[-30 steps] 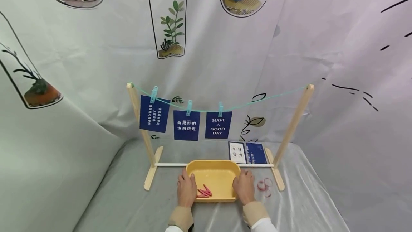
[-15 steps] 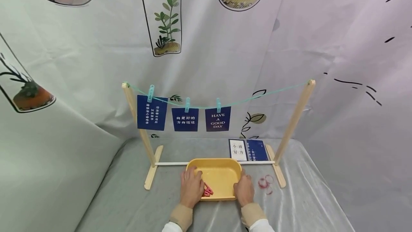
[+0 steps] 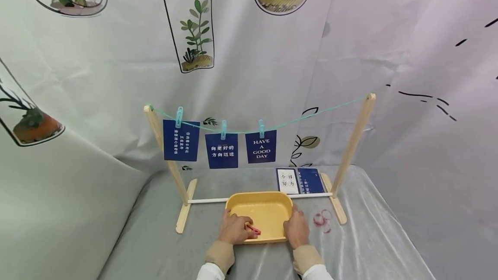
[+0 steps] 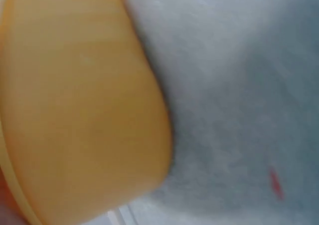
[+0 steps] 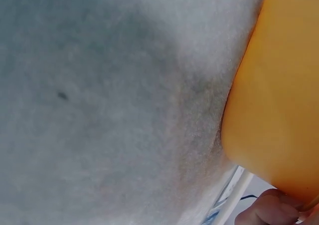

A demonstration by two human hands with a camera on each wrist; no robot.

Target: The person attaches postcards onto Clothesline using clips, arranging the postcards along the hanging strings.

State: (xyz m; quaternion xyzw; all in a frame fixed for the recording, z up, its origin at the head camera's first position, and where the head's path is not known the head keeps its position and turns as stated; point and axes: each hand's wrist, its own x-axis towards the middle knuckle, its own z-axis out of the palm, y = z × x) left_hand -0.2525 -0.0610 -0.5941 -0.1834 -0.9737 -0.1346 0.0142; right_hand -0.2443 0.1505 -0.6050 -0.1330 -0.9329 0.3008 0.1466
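Observation:
A yellow tray (image 3: 272, 217) sits on the grey cloth between both hands. My left hand (image 3: 233, 228) reaches over its near left corner, thumb and forefinger pinching a small pink clothespin (image 3: 254, 230) low in the tray. Other clothespins there are hidden by the hand. My right hand (image 3: 297, 229) grips the tray's right rim; in the right wrist view its fingertips (image 5: 269, 207) curl at the edge. The left wrist view shows mostly the tray's outer wall (image 4: 84, 105).
Behind the tray stands a wooden frame (image 3: 356, 146) with a green line. Blue cards (image 3: 261, 147) hang from it by turquoise clothespins (image 3: 223, 129). Two cards (image 3: 299, 181) lie at the frame's right foot. Pinkish rings (image 3: 322, 220) lie right of the tray.
My left hand has moved from the tray's left rim into the tray, over the pink clothespins, and its fingers have closed on one. The right hand stays at the right rim.

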